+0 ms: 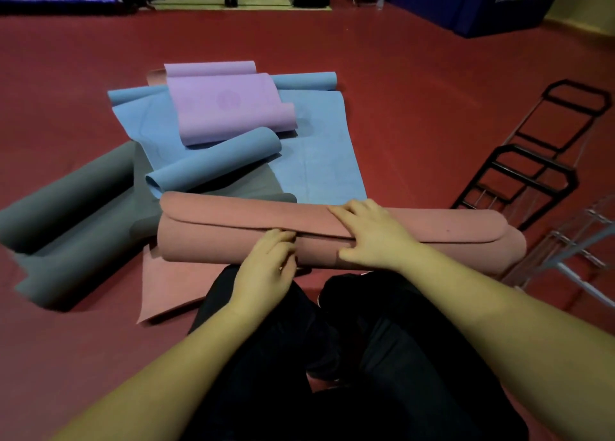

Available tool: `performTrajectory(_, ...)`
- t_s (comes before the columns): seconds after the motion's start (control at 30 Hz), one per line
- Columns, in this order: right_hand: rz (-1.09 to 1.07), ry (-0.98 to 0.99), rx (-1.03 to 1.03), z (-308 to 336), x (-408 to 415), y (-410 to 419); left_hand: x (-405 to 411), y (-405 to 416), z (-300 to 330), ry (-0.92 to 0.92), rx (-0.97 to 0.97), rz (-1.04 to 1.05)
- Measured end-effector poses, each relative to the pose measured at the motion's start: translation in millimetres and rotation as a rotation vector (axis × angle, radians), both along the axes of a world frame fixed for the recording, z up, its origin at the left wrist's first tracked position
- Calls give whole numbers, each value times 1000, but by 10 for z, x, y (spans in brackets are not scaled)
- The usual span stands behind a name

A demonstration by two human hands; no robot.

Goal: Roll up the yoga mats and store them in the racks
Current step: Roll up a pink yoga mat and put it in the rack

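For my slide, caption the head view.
Both hands, left hand and right hand, roll the pink yoga mat beside black racks.

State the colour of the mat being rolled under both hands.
Salmon pink mat, clearest in the head view.
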State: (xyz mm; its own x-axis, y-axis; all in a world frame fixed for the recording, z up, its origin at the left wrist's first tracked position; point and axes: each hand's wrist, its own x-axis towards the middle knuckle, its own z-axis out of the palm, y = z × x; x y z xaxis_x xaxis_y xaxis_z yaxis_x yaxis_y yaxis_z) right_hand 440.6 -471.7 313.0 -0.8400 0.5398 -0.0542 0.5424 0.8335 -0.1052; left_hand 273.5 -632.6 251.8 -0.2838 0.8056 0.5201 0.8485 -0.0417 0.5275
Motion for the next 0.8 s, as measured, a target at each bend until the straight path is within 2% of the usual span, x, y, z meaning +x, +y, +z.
performTrajectory(0.03,-14,-8,12,-30,-14,15,52,-77,42,-114,-13,28)
performTrajectory(0.07,-17,-18,26,-64,-32,31,92,-131,72,-303,-58,107)
performTrajectory(0.1,-16,-31,41,-80,-46,49,123,-131,105,-591,-140,211)
performTrajectory(0.17,-2,-58,64,-128,-92,72,170,-42,166,-1386,-346,360)
performTrajectory(0.2,3,-65,78,-148,-116,84,192,16,161,-1699,-441,395)
performTrajectory(0.23,5,-72,92,-164,-141,91,214,66,139,-1891,-466,424)
performTrajectory(0.27,6,-73,104,-172,-167,92,230,123,100,-1987,-417,453)
performTrajectory(0.4,5,-51,117,-182,-191,96,342,314,73,-2188,-30,474)
performTrajectory(0.5,-5,-35,143,-194,-174,97,423,376,48,-2286,142,405)
performTrajectory(0.57,-15,-16,164,-176,-161,103,419,406,6,-2320,179,349)
performTrajectory(0.67,-58,54,146,-5,-162,189,267,527,82,-2260,224,307)
performTrajectory(0.8,-110,239,-5,425,-268,378,-61,887,517,-2137,312,246)
